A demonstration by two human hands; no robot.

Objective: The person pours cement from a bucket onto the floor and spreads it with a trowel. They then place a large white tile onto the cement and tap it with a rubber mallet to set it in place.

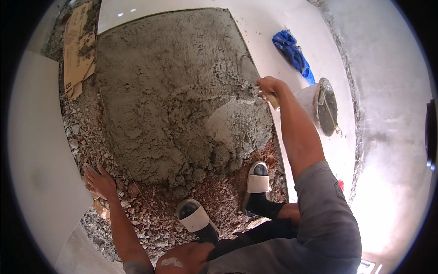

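Left hand (99,183) at 8 o'clock: fingers spread wide over rubble (146,214). Right hand (270,87) between 1 and 2 o'clock: fingers closed around trowel (274,102), blade at wet cement's (159,82) right edge. Beyond: blue cloth (293,54), 1–2 o'clock.

The floor (148,221) is loose grey and reddish rubble, with a broad, uneven bed of wet grey mortar (159,82) spread over it. Pale tiles (262,23) are laid along the far and right sides of the mortar. A crumpled blue cloth or bag (293,54) and a bucket (306,97) sit on the right-hand tiles. Flattened cardboard (75,55) lies on rubble at the upper left; two sandals (195,220), worn, rest on rubble near the mortar's lower edge.
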